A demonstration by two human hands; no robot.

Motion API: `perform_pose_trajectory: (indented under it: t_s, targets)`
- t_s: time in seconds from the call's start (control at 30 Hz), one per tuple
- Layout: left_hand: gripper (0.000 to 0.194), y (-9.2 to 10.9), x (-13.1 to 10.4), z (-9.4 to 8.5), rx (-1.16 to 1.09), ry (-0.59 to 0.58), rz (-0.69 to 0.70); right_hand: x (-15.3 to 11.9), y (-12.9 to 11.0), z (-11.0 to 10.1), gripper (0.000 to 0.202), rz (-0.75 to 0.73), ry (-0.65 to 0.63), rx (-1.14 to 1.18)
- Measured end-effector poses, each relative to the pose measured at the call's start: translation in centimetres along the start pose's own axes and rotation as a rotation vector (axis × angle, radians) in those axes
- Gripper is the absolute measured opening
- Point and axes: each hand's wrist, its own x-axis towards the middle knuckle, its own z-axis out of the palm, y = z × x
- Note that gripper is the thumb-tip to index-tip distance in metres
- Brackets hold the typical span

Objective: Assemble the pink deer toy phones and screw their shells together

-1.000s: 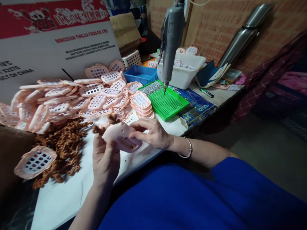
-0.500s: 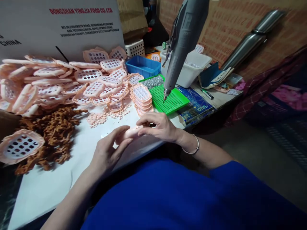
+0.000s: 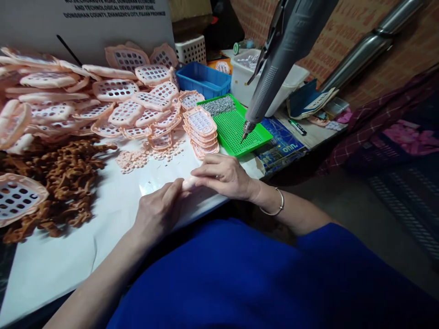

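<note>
Between my two hands, near the table's front edge, is a pale pink plastic piece (image 3: 189, 183), mostly covered by fingers. My left hand (image 3: 160, 204) grips its left end, fingers closed round it. The right end is pinched by my right hand (image 3: 224, 177), which has a bracelet at the wrist. Just beyond the right hand stands a stack of pink-rimmed perforated pieces (image 3: 201, 125). A grey electric screwdriver (image 3: 270, 77) hangs with its tip above a green tray (image 3: 236, 130) that holds small silver screws (image 3: 219, 106).
A large pile of pink perforated pieces (image 3: 116, 91) lies at the left, with brown parts (image 3: 72, 178) before it and small pink bits (image 3: 135, 157) beside them. Behind stand a blue bin (image 3: 204, 80) and a white tub (image 3: 240, 82). A notebook (image 3: 310, 100) lies right.
The view has shifted slightly, and the screwdriver appears farther right. My left fingers have closed more over the pink piece, which now shows less between my hands.
</note>
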Motion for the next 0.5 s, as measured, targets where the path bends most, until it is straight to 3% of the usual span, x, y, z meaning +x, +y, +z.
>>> perform_pose_trajectory:
  t_s: [0.13,0.23,0.3,0.37,0.5]
  targets:
    - [0.039,-0.3,1.5,-0.9,-0.347,-0.145,-0.201,1.2,0.2,-0.4,0.025,0.129,-0.086,0.106]
    - [0.048,-0.2,2.9,-1.4,-0.748,-0.418,-0.401,2.6,0.0,-0.7,0.026,0.282,-0.211,0.221]
    - [0.046,0.1,3.5,-1.3,-1.012,-0.580,-0.540,3.4,-0.5,-1.0,0.031,0.294,-0.195,0.180]
    - [0.042,0.6,3.8,-1.2,-1.252,-0.606,-0.713,3.6,-1.0,-2.0,0.030,0.194,0.000,0.012]
    - [0.034,1.9,4.1,-1.4,-1.463,-0.272,-1.114,3.1,0.9,-5.5,0.031,0.012,0.667,-0.375]
